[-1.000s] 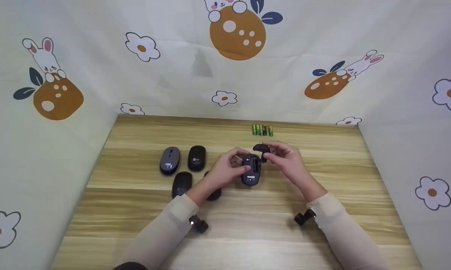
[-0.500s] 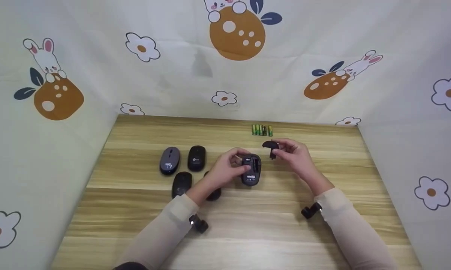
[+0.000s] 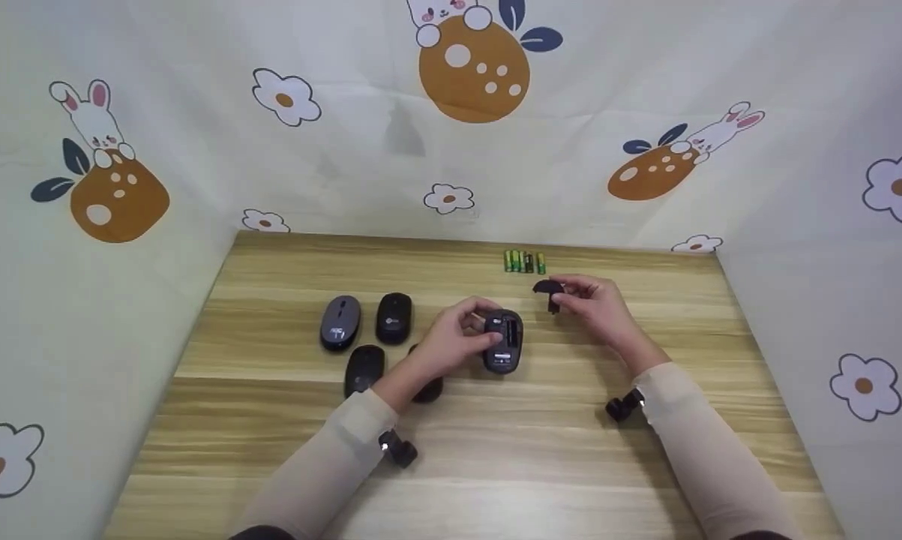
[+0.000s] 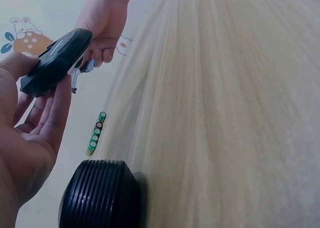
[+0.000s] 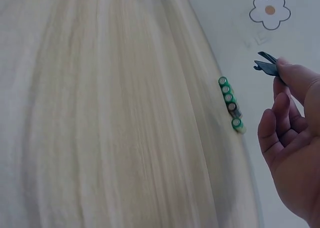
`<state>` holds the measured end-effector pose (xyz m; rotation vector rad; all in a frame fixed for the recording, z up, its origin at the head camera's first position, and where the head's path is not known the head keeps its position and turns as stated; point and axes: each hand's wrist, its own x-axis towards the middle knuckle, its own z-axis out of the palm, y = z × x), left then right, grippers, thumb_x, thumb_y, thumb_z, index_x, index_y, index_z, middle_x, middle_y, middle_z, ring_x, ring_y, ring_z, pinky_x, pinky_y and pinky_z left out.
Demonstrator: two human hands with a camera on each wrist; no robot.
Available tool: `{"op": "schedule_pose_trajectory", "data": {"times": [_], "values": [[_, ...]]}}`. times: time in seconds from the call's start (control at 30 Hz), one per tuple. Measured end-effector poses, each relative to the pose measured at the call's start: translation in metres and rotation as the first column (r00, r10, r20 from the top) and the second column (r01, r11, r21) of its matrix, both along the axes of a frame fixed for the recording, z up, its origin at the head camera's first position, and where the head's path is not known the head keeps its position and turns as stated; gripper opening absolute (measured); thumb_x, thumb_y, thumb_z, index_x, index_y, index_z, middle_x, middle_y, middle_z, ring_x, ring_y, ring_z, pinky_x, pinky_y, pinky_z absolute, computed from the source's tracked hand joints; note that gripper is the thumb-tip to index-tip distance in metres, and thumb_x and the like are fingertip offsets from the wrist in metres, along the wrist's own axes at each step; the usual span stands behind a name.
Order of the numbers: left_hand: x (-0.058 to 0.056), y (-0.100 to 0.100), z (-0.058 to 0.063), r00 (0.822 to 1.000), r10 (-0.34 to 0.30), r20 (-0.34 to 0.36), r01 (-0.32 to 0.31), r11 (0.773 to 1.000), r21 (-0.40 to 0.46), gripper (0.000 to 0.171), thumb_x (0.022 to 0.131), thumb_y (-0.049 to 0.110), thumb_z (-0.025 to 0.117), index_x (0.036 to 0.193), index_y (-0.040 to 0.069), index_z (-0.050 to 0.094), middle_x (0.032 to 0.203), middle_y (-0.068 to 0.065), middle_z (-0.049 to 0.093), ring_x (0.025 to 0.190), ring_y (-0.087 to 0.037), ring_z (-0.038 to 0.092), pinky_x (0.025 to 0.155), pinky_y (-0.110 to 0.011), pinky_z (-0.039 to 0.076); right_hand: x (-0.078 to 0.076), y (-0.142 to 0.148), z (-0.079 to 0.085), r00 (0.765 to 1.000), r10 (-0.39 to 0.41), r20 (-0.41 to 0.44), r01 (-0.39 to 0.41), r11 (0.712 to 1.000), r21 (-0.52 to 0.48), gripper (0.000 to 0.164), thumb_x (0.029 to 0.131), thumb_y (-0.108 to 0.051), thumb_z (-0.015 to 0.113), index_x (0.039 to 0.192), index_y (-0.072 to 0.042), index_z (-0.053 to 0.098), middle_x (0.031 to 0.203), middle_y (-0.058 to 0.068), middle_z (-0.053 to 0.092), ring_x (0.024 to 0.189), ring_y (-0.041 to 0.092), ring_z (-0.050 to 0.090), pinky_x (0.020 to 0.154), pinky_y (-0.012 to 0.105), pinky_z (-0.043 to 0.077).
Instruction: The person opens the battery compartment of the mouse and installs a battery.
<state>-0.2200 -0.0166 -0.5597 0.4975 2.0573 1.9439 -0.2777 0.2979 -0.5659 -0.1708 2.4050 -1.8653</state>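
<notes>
A black computer mouse (image 3: pixel 504 356), underside up with its battery slot uncovered, is gripped between the thumb and fingers of my left hand (image 3: pixel 456 339). The left wrist view shows this mouse (image 4: pixel 57 62) edge-on, thumb on top and fingers beneath. To its upper right, my right hand (image 3: pixel 597 306) pinches a black battery cover (image 3: pixel 548 287) with a narrow tongue pointing down. In the right wrist view the cover (image 5: pixel 269 67) sticks out from the thumb and fingertips, the other fingers curled below. Several green batteries (image 3: pixel 524 262) lie in a row just beyond the cover.
On the table (image 3: pixel 495 472), left of my left hand, rest a grey mouse (image 3: pixel 340 322), a black mouse (image 3: pixel 394 317) and another black mouse (image 3: pixel 364 366). One more mouse (image 3: pixel 428 388) is partly hidden under my left forearm. A patterned cloth (image 3: pixel 346 165) walls the table's back and sides.
My right hand has moved right and slightly away from me, carrying the battery cover off from beside the mouse. My left hand and its mouse have stayed in place.
</notes>
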Motion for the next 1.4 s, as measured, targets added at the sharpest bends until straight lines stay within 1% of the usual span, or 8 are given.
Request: {"op": "schedule_pose_trajectory", "data": {"times": [0.23, 0.37, 0.5, 0.7, 0.83, 1.1, 1.27, 1.4], "values": [[0.0, 0.0, 0.0, 1.0, -0.006, 0.01, 0.006, 1.0, -0.008, 0.044, 0.095, 0.004, 0.086, 0.136, 0.006, 0.07, 0.111, -0.008, 0.074, 0.096, -0.019, 0.069, 0.08, -0.032, 0.066, -0.011, 0.004, -0.007, 1.0, 0.012, -0.025, -0.011, 0.998, 0.069, 0.037, 0.098, -0.005, 0.084, 0.134, 0.002, 0.077, 0.095, 0.006, 0.074, 0.084, 0.009, 0.065, 0.071, 0.018, 0.057], [0.0, 0.0, 0.001, 1.0, 0.001, 0.009, -0.001, 1.0, -0.013, 0.045, 0.094, 0.005, 0.086, 0.136, 0.006, 0.07, 0.113, -0.007, 0.073, 0.097, -0.019, 0.069, 0.081, -0.033, 0.066, -0.019, 0.005, -0.01, 0.998, 0.012, -0.056, -0.006, 0.994, 0.105, 0.036, 0.098, -0.006, 0.084, 0.132, 0.002, 0.078, 0.094, 0.006, 0.072, 0.083, 0.009, 0.062, 0.068, 0.017, 0.051], [0.0, -0.001, 0.002, 1.0, 0.002, 0.018, -0.002, 1.0, -0.001, 0.045, 0.094, 0.004, 0.086, 0.136, 0.006, 0.07, 0.114, -0.008, 0.073, 0.097, -0.019, 0.069, 0.081, -0.034, 0.067, -0.025, 0.005, -0.013, 0.998, 0.017, -0.054, -0.009, 0.991, 0.136, 0.035, 0.099, -0.004, 0.083, 0.133, 0.003, 0.077, 0.095, 0.006, 0.074, 0.082, 0.008, 0.061, 0.068, 0.016, 0.049], [-0.001, -0.001, 0.002, 1.0, 0.002, 0.028, -0.003, 1.0, 0.022, 0.044, 0.094, 0.001, 0.085, 0.136, 0.003, 0.07, 0.111, -0.01, 0.073, 0.096, -0.019, 0.069, 0.08, -0.034, 0.068, -0.03, 0.006, -0.017, 0.997, 0.021, -0.072, -0.008, 0.983, 0.183, 0.034, 0.099, 0.004, 0.078, 0.131, 0.012, 0.073, 0.096, 0.02, 0.074, 0.078, 0.007, 0.061, 0.066, 0.015, 0.048], [-0.002, 0.0, 0.003, 1.0, 0.005, 0.025, -0.006, 1.0, 0.022, 0.044, 0.094, 0.001, 0.085, 0.136, 0.002, 0.07, 0.109, -0.01, 0.074, 0.095, -0.018, 0.07, 0.08, -0.034, 0.068, -0.031, 0.008, -0.021, 0.995, 0.027, -0.099, -0.006, 0.979, 0.204, 0.033, 0.099, 0.003, 0.08, 0.13, 0.011, 0.074, 0.098, 0.026, 0.074, 0.078, 0.006, 0.062, 0.067, 0.014, 0.05], [-0.001, 0.0, 0.004, 0.999, 0.004, 0.04, -0.005, 1.0, 0.026, 0.044, 0.094, 0.0, 0.085, 0.135, 0.002, 0.07, 0.108, -0.012, 0.075, 0.096, -0.019, 0.071, 0.081, -0.037, 0.069, -0.032, 0.01, -0.023, 0.995, 0.034, -0.092, -0.013, 0.974, 0.226, 0.033, 0.098, -0.004, 0.084, 0.129, 0.003, 0.079, 0.098, 0.019, 0.077, 0.078, 0.007, 0.065, 0.068, 0.015, 0.052], [-0.001, 0.0, 0.003, 0.999, 0.007, 0.042, -0.008, 1.0, 0.014, 0.044, 0.094, 0.001, 0.085, 0.135, 0.004, 0.07, 0.108, -0.013, 0.075, 0.096, -0.02, 0.071, 0.082, -0.036, 0.068, -0.033, 0.012, -0.023, 0.993, 0.042, -0.107, -0.009, 0.956, 0.292, 0.031, 0.098, -0.005, 0.084, 0.128, 0.004, 0.079, 0.095, 0.014, 0.077, 0.08, 0.01, 0.064, 0.07, 0.017, 0.05], [0.0, 0.0, 0.003, 0.999, 0.006, 0.05, -0.007, 1.0, 0.013, 0.044, 0.094, 0.001, 0.085, 0.136, 0.005, 0.07, 0.108, -0.012, 0.075, 0.097, -0.02, 0.071, 0.082, -0.037, 0.069, -0.033, 0.013, -0.023, 0.993, 0.05, -0.111, -0.008, 0.936, 0.352, 0.032, 0.1, -0.008, 0.083, 0.129, 0.003, 0.079, 0.101, 0.015, 0.079, 0.086, 0.014, 0.066, 0.072, 0.017, 0.05]]}}
